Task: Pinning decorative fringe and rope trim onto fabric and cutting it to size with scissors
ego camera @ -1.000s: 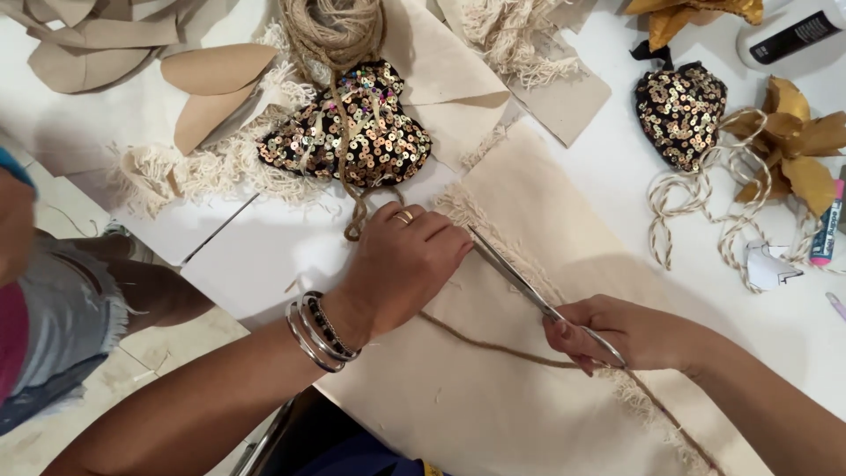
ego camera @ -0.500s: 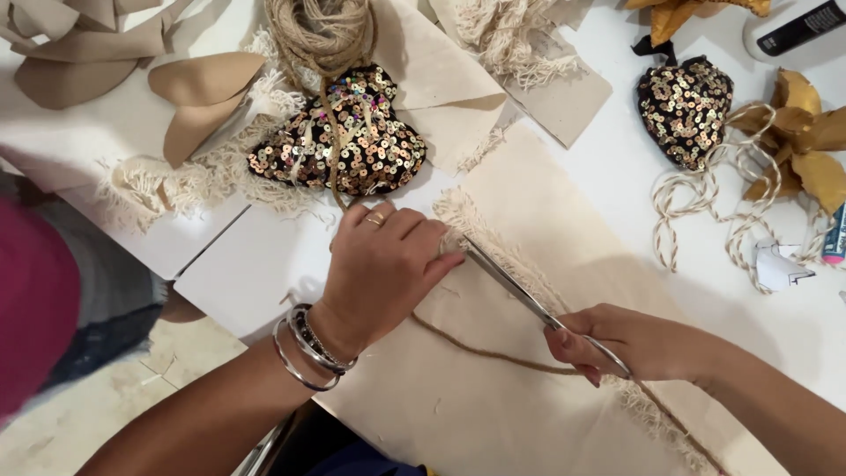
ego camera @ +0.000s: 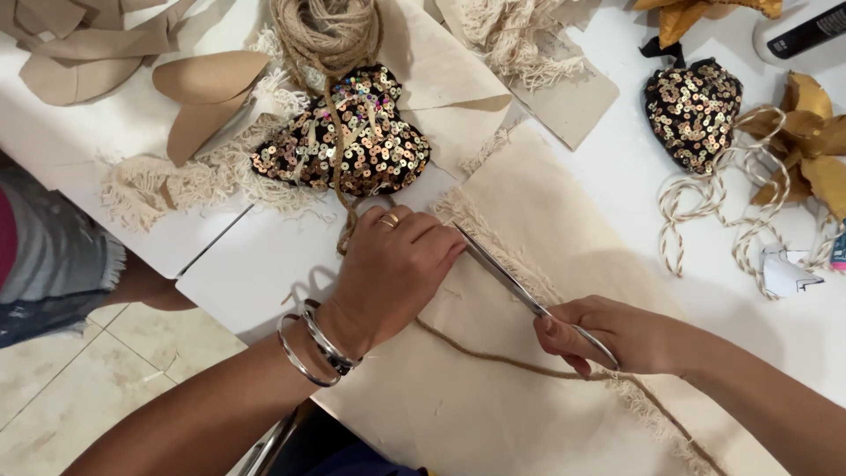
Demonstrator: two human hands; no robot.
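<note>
My left hand (ego camera: 388, 269), with a ring and several bracelets, lies flat on a cream fringed cloth (ego camera: 529, 388) and on a strand of jute twine (ego camera: 502, 357). My right hand (ego camera: 621, 335) grips long metal scissors (ego camera: 515, 282) whose closed blades point up-left and end at my left fingertips along the cloth's fringed edge. The twine runs under my left hand, up over a sequined heart (ego camera: 348, 141), to a twine ball (ego camera: 326, 31).
A second sequined heart (ego camera: 692, 106) with striped cord (ego camera: 705, 211) lies at the right, beside gold fabric petals (ego camera: 811, 141). Brown paper shapes (ego camera: 207, 79), fringe scraps (ego camera: 176, 181) and cloth pieces sit at the back. Another person's leg in denim shorts (ego camera: 48, 247) is at the left.
The view has shifted slightly. Both hands stay on the cloth, and the scissors keep the same line along the fringe. The person at the left has moved a little.
</note>
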